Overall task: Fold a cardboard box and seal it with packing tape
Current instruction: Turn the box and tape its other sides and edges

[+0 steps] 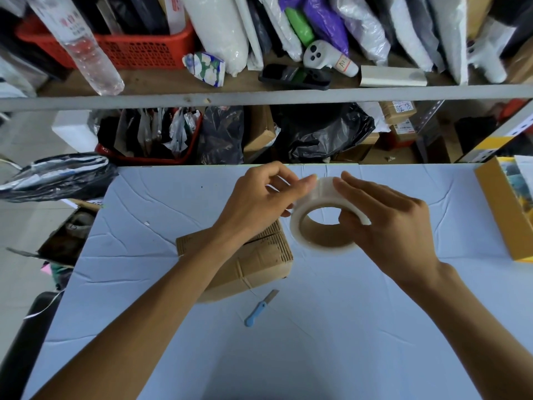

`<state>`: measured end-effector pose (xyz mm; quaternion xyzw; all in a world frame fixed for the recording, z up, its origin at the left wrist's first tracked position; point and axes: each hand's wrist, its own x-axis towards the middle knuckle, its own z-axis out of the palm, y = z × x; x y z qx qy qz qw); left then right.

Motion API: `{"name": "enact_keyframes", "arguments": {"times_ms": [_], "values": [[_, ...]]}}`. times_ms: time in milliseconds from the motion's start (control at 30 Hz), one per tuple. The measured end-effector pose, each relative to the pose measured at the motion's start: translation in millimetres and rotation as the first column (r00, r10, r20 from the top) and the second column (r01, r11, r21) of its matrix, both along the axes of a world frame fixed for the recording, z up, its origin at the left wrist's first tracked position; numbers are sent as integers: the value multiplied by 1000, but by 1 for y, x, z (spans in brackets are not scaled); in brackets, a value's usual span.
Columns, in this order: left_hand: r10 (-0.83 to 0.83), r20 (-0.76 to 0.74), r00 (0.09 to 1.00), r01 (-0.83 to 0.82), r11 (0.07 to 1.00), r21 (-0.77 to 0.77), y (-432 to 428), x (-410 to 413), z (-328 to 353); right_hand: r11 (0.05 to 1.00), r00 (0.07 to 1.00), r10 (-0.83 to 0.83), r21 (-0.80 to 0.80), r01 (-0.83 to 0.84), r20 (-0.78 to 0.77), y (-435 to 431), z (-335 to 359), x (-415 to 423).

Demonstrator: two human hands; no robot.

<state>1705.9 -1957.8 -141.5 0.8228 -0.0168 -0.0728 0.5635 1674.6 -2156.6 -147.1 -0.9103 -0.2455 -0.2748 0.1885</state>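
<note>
A small brown cardboard box (259,264) stands on the pale blue table (331,327), its top flaps folded down with a seam between them, partly hidden under my left forearm. Above and to the right of it I hold a roll of clear packing tape (320,226) in the air. My right hand (386,223) grips the roll, fingers over its outer side and thumb at the core. My left hand (268,197) pinches at the roll's upper left edge with thumb and fingertips, where the tape end lies.
A small blue-handled knife (259,308) lies on the table in front of the box. A yellow box (501,212) sits at the table's right edge. Crowded shelves with bags, a red basket (129,47) and a plastic bottle (83,44) stand behind the table.
</note>
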Motion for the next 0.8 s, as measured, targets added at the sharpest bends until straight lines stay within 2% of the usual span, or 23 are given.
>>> {"name": "enact_keyframes", "arguments": {"times_ms": [233, 400, 533, 667, 800], "values": [[-38, 25, 999, 33, 988, 153, -4, -3, 0, 999, 1000, 22, -48, -22, -4, -1, 0, -1], [-134, -28, 991, 137, 978, 157, 1, -1, 2, 997, 999, 31, -73, -33, -27, -1, -2, -3], [-250, 99, 963, 212, 931, 297, 1, -5, 4, 993, 998, 43, -108, -47, -35, -1, -4, -5], [-363, 234, 902, 202, 834, 514, -1, -7, 3, 991, 998, 52, -119, -56, -31, -1, -4, -5], [-501, 371, 782, 165, 741, 651, -1, -5, 1, 993, 997, 62, -96, -65, -37, -2, -6, -5]]}}
